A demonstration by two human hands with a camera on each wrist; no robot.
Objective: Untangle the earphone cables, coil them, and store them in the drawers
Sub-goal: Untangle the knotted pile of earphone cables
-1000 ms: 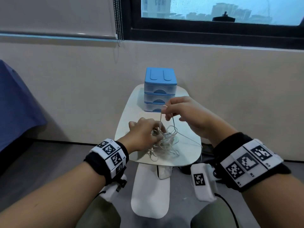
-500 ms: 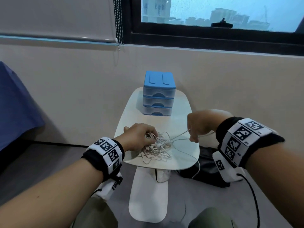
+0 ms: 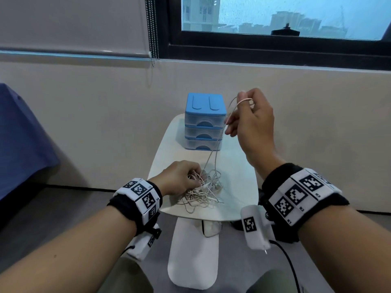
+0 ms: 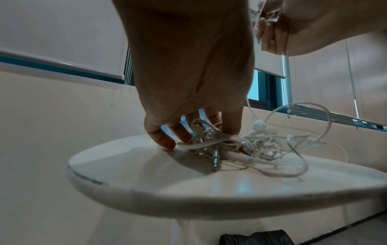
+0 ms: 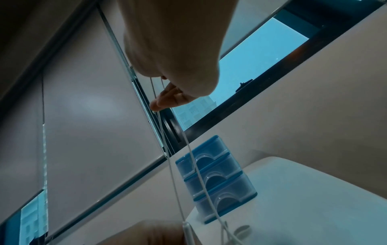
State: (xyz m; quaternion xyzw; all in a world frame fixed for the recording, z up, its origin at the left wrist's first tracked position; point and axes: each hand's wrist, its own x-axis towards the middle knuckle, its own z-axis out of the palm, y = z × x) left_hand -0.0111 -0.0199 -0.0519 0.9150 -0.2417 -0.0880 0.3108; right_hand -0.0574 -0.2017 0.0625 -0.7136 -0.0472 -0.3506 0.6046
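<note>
**Right hand lifts a strand clear of the tangle**

Since half a second ago the right hand (image 3: pixel 251 123) has risen from table level to above the drawers.

The left hand (image 3: pixel 179 178), fingers bent, presses the tangled earphone cables (image 3: pixel 203 191) onto the white table (image 3: pixel 237 176). The blue drawer unit (image 3: pixel 204 121) stands behind. The right hand pinches one cable strand (image 3: pixel 215 157), looped over its fingers.

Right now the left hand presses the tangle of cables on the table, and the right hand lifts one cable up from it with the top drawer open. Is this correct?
Not quite: the top drawer is closed, as the head view shows. The rest holds.
</note>
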